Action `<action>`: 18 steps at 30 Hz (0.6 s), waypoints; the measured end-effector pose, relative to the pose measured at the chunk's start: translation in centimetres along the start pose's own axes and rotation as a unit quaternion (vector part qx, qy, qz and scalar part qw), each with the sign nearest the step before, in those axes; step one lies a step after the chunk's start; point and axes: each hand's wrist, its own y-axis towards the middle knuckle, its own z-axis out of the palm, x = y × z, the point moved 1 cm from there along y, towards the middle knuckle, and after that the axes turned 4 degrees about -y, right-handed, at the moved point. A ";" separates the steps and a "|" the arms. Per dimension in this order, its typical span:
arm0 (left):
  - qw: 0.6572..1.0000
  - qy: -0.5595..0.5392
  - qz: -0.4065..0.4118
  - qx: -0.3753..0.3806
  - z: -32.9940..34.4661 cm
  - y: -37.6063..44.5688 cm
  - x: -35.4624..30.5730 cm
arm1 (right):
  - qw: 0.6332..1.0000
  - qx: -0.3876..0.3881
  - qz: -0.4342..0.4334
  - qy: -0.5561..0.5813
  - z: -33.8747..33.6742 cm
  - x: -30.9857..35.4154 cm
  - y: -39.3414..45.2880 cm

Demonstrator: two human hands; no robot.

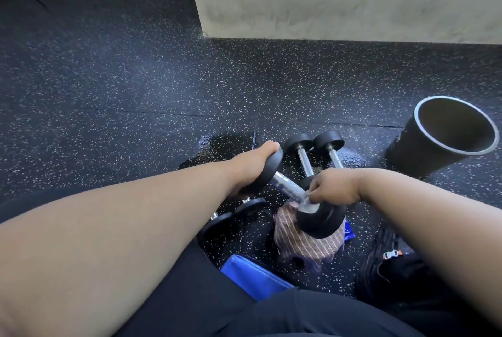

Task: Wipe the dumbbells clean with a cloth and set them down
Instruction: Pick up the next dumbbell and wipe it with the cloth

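Left hand (252, 165) grips the dumbbell (288, 190) head, right hand (332, 187) pinches a small white cloth (308, 205); the weight could slip onto the floor (135, 92).

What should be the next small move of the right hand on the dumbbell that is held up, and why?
Probably slide the small white cloth up the metal handle toward the left hand. The right hand pinches the cloth at the handle's lower end, beside the near head of the dumbbell, so the rest of the handle looks unwiped.
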 end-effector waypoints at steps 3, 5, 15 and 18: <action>1.000 0.005 -0.004 -0.004 0.0 0.0 -0.1 | 1.000 -0.022 0.001 -0.001 0.4 -0.4 0.2; 1.000 0.007 0.000 -0.006 0.1 0.0 -0.1 | 0.999 -0.032 0.007 -0.024 0.4 -0.3 0.3; 1.000 -0.009 -0.004 -0.013 0.2 -0.1 -0.1 | 0.952 -0.175 0.072 -0.240 2.1 3.2 -0.3; 1.000 -0.010 -0.011 -0.014 0.2 0.0 0.0 | 0.947 -0.197 0.089 -0.238 3.0 3.5 -0.2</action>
